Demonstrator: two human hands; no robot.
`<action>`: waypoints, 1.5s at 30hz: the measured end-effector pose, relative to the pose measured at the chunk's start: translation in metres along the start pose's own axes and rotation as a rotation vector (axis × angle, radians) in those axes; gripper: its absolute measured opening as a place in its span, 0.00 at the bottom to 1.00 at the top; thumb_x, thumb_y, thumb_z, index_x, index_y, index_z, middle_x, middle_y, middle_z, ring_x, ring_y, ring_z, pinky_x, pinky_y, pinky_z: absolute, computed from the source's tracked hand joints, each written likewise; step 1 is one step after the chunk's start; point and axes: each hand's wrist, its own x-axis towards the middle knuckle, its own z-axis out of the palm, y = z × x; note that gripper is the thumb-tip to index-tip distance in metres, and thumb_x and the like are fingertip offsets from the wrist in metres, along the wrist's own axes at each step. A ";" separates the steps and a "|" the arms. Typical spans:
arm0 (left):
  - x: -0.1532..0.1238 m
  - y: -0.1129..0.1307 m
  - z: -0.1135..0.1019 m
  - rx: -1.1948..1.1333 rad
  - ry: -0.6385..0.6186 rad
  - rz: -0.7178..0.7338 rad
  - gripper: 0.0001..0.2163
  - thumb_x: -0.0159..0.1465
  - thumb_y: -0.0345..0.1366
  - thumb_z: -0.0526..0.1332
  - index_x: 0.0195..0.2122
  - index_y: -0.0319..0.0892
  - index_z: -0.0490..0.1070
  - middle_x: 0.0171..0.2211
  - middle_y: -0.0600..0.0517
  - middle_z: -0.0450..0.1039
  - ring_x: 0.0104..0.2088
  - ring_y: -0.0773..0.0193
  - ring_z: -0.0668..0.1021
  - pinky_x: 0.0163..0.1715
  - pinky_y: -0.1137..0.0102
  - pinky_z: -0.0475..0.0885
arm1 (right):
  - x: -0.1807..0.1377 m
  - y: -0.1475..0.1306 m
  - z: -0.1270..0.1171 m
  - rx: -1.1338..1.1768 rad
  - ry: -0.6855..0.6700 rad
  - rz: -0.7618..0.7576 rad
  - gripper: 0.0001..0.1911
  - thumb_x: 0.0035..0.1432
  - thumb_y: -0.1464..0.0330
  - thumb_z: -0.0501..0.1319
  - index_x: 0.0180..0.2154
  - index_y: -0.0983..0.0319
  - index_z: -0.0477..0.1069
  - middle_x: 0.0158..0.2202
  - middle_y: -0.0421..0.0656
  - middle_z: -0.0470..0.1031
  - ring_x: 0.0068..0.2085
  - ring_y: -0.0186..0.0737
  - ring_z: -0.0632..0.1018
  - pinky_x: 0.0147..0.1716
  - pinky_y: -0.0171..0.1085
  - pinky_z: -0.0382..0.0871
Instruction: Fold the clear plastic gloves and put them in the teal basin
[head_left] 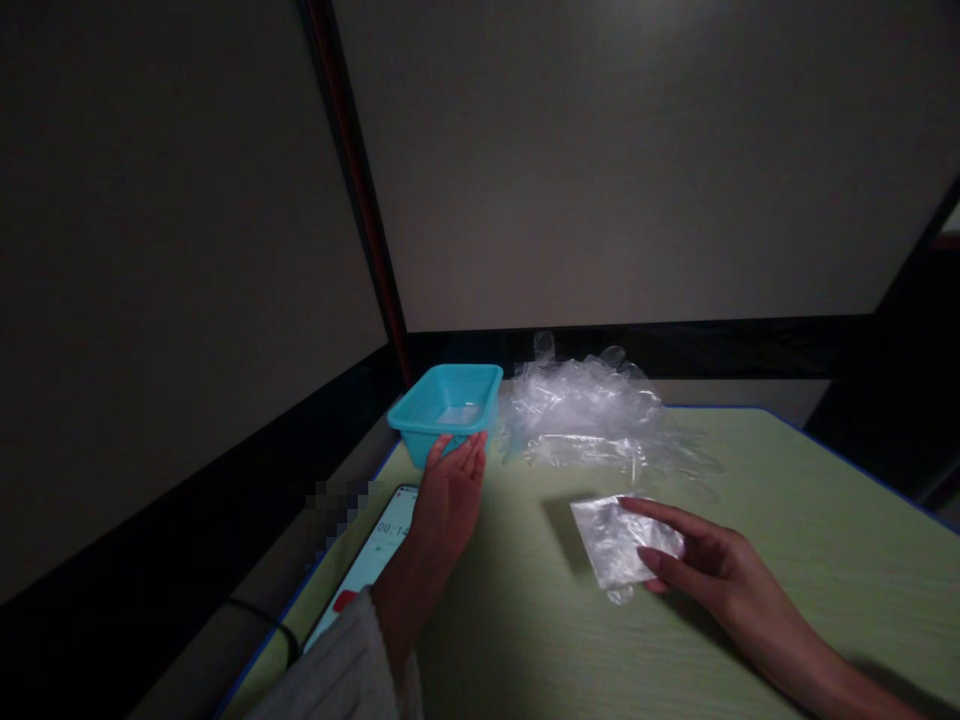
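My left hand (452, 495) reaches to the near side of a turquoise plastic basin (420, 445). Its fingers are stretched out and overlap the front wall just below the rim; whether they press on it is hard to tell. Inside the basin lies a flat, clear piece of plastic (459, 413). Between thumb and fingers, my right hand (705, 560) holds a folded clear plastic glove (611, 540), a flat square, above the table. Behind it lies a loose heap of clear plastic gloves (592, 400), with some finger shapes sticking up.
A phone (379, 545) with a running timer lies left of my left forearm, partly covered by the sleeve. The pale green table (525, 620) has a blue edge. Grey panels (600, 180) stand behind and to the left. A dark cable (270, 620) hangs by the left edge.
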 end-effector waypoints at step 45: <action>-0.065 -0.037 0.005 0.286 -0.303 -0.123 0.22 0.45 0.42 0.70 0.40 0.42 0.68 0.34 0.48 0.76 0.33 0.59 0.78 0.37 0.63 0.73 | 0.001 -0.058 -0.039 0.124 0.218 -0.387 0.16 0.44 0.67 0.68 0.39 0.52 0.77 0.43 0.42 0.76 0.30 0.34 0.76 0.23 0.28 0.74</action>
